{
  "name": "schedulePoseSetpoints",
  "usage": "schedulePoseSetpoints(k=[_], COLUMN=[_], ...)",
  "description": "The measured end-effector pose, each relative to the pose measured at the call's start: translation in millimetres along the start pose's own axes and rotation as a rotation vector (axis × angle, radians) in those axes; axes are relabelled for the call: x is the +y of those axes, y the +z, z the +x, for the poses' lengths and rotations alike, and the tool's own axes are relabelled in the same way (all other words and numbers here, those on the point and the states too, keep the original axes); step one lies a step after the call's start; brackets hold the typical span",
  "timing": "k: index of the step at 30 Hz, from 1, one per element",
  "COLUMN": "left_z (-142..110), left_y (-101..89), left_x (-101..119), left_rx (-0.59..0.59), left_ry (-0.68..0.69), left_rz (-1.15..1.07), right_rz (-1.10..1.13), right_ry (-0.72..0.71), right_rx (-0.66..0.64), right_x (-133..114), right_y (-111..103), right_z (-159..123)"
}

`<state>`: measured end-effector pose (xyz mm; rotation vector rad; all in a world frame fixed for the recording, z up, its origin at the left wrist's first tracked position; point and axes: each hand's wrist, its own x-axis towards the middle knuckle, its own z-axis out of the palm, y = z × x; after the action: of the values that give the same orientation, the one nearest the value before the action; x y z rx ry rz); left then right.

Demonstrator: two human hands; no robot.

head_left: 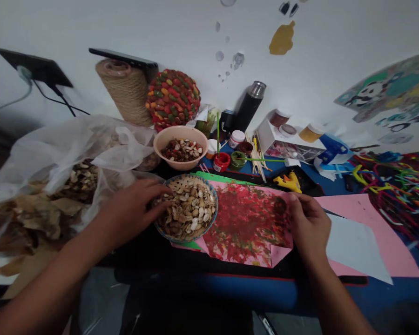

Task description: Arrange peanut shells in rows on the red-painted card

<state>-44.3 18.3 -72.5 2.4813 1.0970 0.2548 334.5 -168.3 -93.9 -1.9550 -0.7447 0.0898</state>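
My left hand (132, 202) reaches over the left rim of a round woven basket (214, 218), its index finger and thumb apart and nothing visible between them. Pale nut shells (188, 209) fill the basket. To the right lies a pink sheet of paper (240, 223) smeared with red, brown and green paint, one lower corner folded. My right hand (310, 225) is closed at the sheet's right edge, thumb on top and fingers curled; it seems to pinch the paper. Beside the thumb is a dark brown round patch (281, 204); whether it is paint or an object, I cannot tell.
A plastic bag of shells (84, 181) stands left. Behind are a bowl of painted shells (181, 160), paint jars (221, 162), a shell-covered disc (174, 100), a twine roll (122, 90) and a black flask (249, 107). A yellow glue gun (288, 181) and plain papers (356, 244) lie right.
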Motion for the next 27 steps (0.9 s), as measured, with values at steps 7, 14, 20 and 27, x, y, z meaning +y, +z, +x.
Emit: schedulePoseSetpoints(k=[7, 14, 20, 27], left_z=[-5.1, 0.7, -0.9, 51.2], left_y=[17.5, 23.7, 17.4, 7.0], left_x=[22.7, 18.8, 19.8, 81.6], left_rx=[-0.166, -0.131, -0.080, -0.200], left_ry=[0.324, 0.323, 0.314, 0.451], left_rz=[0.058, 0.124, -0.027, -0.018], right_rz=[0.090, -0.079, 0.014, 0.233], right_ry=[-0.121, -0.391, -0.332, -0.102], right_rx=[-0.040, -0.234, -0.246, -0.270], right_x=[-13.1, -34.8, -27.6, 2.7], right_y=[1.6, 5.3, 8.3, 37.1], right_z=[-21.7, -22.4, -19.9, -18.9])
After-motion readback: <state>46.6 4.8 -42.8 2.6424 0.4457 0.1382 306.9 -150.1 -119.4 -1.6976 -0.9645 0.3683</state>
